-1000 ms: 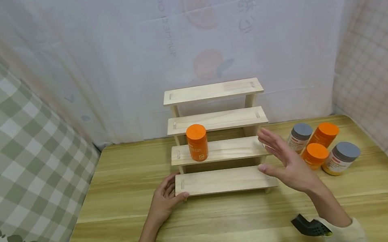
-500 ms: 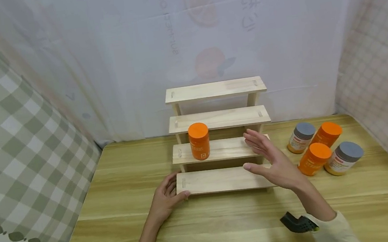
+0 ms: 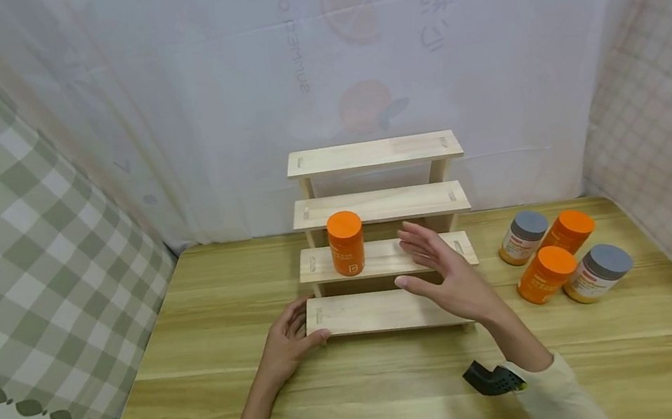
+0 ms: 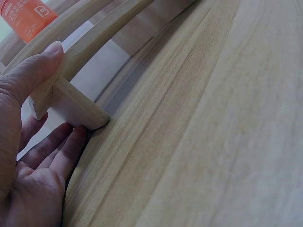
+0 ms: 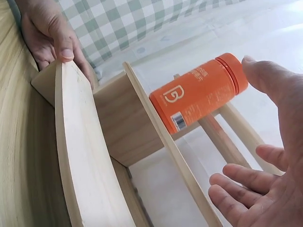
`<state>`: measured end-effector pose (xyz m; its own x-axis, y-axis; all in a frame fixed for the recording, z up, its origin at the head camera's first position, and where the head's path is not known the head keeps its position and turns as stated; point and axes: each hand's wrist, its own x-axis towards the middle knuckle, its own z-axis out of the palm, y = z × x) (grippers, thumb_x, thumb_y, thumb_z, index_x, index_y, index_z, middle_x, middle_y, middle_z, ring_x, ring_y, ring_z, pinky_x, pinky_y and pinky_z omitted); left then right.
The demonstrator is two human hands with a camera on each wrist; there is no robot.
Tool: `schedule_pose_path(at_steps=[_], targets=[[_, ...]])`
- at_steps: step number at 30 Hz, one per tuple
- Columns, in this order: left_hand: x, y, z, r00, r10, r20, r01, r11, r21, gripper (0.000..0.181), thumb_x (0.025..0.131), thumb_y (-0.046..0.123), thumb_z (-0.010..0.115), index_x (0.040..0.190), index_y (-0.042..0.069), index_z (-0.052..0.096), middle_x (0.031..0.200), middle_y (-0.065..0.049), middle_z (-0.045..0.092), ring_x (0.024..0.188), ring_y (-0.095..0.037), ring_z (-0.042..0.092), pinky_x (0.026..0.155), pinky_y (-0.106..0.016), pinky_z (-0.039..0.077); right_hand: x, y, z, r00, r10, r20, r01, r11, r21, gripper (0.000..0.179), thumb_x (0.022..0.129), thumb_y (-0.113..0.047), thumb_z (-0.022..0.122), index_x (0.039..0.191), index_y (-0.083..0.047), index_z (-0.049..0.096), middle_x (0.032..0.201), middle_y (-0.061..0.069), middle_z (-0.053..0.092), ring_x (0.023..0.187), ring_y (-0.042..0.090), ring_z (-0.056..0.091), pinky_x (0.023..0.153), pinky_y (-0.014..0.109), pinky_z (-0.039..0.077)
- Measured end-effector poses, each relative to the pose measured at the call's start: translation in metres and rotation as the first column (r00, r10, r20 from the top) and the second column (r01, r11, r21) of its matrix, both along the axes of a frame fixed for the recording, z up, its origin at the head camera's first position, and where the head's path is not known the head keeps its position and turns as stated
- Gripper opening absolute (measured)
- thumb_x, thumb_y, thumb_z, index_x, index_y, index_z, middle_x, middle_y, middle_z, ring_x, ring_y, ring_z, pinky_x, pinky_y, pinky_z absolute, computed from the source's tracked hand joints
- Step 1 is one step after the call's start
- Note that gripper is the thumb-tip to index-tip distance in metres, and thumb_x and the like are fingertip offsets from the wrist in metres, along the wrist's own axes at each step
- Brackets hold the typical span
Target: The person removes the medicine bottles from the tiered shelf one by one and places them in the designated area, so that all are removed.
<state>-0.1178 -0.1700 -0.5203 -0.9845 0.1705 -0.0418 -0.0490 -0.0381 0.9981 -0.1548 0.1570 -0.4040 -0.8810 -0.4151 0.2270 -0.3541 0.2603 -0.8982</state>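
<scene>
A four-step wooden display stand (image 3: 381,311) is against the back wall. One orange bottle (image 3: 347,242) stands upright toward the left of its second step from the bottom. My left hand (image 3: 286,343) grips the left end of the lowest step, and in the left wrist view the thumb (image 4: 40,66) lies on the board while the fingers reach around the end piece below. My right hand (image 3: 447,280) holds nothing; its thumb and fingers are spread over the right half of the lower steps. In the right wrist view the bottle (image 5: 199,92) appears beyond the thumb, near its lid.
Two more orange bottles (image 3: 547,275) and two grey-lidded jars (image 3: 597,272) stand grouped on the wooden table (image 3: 348,399), right of the stand. A pale printed cloth (image 3: 223,125) hangs behind, with a green checked cloth (image 3: 26,229) at the left.
My right hand has moved left from beside the jars, across the lower steps toward the orange bottle, fingers spread throughout. The left hand keeps its hold on the stand.
</scene>
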Motion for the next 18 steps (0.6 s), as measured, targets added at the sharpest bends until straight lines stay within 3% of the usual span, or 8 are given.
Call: schedule_pose_path(at_steps=[10, 18], targets=[[-0.001, 0.0, 0.0, 1.0, 0.003, 0.015, -0.003, 1.0, 0.006, 0.079, 0.084, 0.007, 0.085, 0.152, 0.013, 0.046, 0.153, -0.017, 0.049, 0.142, -0.032, 0.048, 0.099, -0.023, 0.056, -0.009, -0.03, 0.004, 0.999, 0.011, 0.03, -0.01, 0.999, -0.041, 0.082, 0.094, -0.02, 0.077, 0.161, -0.017, 0.03, 0.16, 0.012, 0.043, 0.146, 0.033, 0.045, 0.12, 0.052, 0.039], [-0.001, -0.001, -0.001, 1.0, 0.005, 0.006, -0.005, 1.0, -0.01, 0.079, 0.084, 0.009, 0.085, 0.152, 0.015, 0.046, 0.153, -0.017, 0.049, 0.142, -0.032, 0.048, 0.1, -0.023, 0.055, -0.018, -0.05, 0.005, 0.996, -0.002, 0.088, 0.007, 0.999, -0.053, 0.075, 0.093, -0.028, 0.078, 0.156, -0.024, 0.038, 0.153, 0.008, 0.051, 0.143, 0.03, 0.05, 0.12, 0.051, 0.041]])
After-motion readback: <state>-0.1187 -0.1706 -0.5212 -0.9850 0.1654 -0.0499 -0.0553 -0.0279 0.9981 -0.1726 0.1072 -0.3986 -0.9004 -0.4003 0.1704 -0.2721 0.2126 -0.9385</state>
